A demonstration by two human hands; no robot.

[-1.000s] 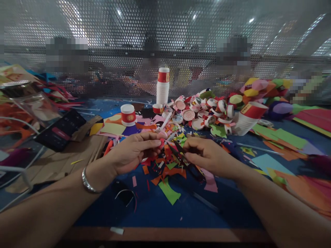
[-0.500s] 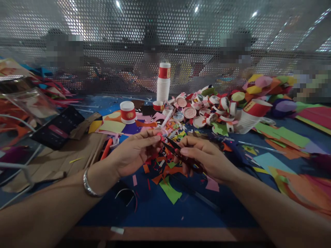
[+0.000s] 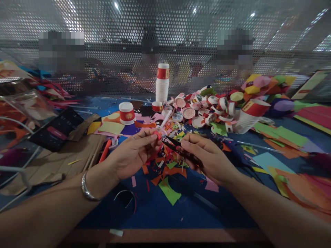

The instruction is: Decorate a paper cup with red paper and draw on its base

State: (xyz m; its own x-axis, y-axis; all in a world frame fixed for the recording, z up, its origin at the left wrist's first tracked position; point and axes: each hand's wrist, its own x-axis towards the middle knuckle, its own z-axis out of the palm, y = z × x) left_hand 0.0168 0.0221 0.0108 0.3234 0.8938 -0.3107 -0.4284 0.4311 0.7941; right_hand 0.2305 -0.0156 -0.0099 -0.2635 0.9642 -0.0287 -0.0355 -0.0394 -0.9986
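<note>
Between the thumb and fingers of my left hand (image 3: 137,150) is a small pinkish-red piece of paper (image 3: 157,134). My right hand (image 3: 207,156) grips a pair of dark scissors (image 3: 178,148), their blades slightly apart and pointing left at the red piece. Whether the blades touch the paper I cannot tell. Both hands are raised over a heap of coloured paper scraps (image 3: 169,170) on the blue table (image 3: 160,215). A silver bangle (image 3: 87,187) circles my left wrist.
Behind my hands stand a tall stack of paper cups (image 3: 162,86) and a single red-and-white cup (image 3: 126,113). A pile of cut cup bottoms (image 3: 199,106) lies right of them. A phone (image 3: 55,129) leans at left above cardboard (image 3: 64,158). Coloured sheets (image 3: 305,186) lie at right.
The scissor blades have closed somewhat and turned flatter. My right-hand fingers have shifted on the handles. My left hand still pinches the red piece, in nearly the same place.
</note>
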